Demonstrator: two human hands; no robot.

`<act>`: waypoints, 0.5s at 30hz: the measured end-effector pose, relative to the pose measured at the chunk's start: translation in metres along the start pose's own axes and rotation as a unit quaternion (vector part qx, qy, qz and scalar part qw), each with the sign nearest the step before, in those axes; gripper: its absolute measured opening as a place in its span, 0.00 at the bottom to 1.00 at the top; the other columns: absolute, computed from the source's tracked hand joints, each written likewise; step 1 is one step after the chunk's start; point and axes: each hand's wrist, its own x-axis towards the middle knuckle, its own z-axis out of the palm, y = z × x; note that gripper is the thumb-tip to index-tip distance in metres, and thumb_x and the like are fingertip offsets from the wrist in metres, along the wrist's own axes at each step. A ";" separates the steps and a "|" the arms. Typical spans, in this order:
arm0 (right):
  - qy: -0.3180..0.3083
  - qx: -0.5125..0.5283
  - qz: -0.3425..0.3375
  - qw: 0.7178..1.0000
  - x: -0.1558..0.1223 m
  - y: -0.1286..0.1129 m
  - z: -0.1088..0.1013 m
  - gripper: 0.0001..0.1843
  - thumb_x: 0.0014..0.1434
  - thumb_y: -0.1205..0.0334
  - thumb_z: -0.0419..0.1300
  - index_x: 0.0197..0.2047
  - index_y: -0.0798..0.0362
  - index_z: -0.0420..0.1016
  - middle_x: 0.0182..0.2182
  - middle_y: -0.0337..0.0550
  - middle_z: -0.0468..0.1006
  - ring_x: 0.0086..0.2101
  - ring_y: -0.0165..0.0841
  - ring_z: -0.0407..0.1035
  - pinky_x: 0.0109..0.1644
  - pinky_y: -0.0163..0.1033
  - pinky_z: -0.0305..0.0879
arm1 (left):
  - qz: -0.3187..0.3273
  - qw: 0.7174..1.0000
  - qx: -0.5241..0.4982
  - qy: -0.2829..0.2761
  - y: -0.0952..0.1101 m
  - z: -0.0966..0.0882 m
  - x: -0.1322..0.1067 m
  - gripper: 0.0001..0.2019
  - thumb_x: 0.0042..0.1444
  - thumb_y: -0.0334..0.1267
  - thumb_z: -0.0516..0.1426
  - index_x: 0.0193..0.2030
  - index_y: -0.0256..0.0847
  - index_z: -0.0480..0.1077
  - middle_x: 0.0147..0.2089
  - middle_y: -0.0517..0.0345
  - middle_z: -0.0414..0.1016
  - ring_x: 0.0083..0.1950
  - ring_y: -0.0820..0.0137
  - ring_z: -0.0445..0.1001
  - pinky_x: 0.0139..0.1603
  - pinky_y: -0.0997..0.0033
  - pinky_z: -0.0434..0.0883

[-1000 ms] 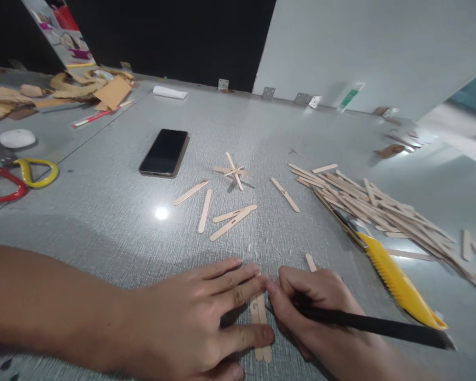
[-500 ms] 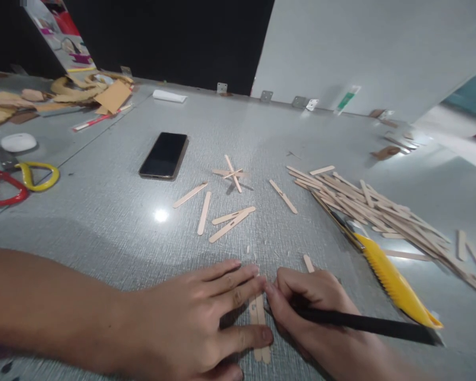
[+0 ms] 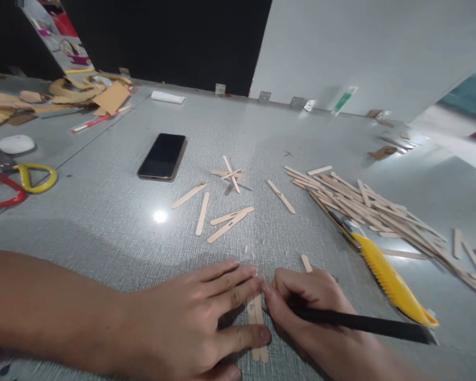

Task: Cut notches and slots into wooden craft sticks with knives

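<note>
Two wooden craft sticks [image 3: 257, 316] lie side by side on the grey table in front of me, one with a small dark outline on it. My left hand [image 3: 212, 315] is open, its spread fingers pressing the sticks flat. My right hand [image 3: 311, 304] is closed in a pen-like grip on a slim black craft knife [image 3: 365, 323]. The tip of the knife is close to the right edge of the sticks, partly hidden by my thumb. Another craft stick [image 3: 306, 263] shows just beyond my right hand. Tiny wood shavings [image 3: 246, 249] lie past my fingertips.
Several slotted sticks [image 3: 230, 225] and a crossed-stick piece [image 3: 231, 174] lie ahead, near a phone [image 3: 162, 156]. To the right are a stick pile [image 3: 365, 206] and a yellow-handled tool [image 3: 392, 280]. Scissors [image 3: 35, 177], a white mouse [image 3: 16, 144] and cardboard scraps [image 3: 79, 95] are at left.
The whole view has shifted very slightly to the left. Both hands, the knife and the sticks keep nearly the same places relative to each other.
</note>
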 end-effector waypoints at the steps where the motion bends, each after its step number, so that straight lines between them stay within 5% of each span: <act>1: 0.000 0.000 0.000 1.000 0.000 0.000 0.000 0.25 0.74 0.57 0.51 0.25 0.47 0.46 0.20 0.28 0.47 0.21 0.28 0.45 0.24 0.38 0.45 | 0.000 1.000 0.001 0.000 0.000 0.000 0.000 0.22 0.70 0.44 0.57 0.67 0.39 0.71 0.68 0.36 0.72 0.74 0.48 0.66 0.75 0.47 0.64; 15: 0.005 0.024 -0.014 1.000 0.002 -0.003 0.000 0.24 0.72 0.61 0.52 0.24 0.47 0.48 0.20 0.28 0.48 0.21 0.27 0.45 0.23 0.38 0.45 | -0.003 1.000 -0.003 -0.004 -0.001 -0.001 0.001 0.23 0.69 0.44 0.57 0.67 0.39 0.71 0.69 0.35 0.71 0.74 0.48 0.65 0.75 0.48 0.63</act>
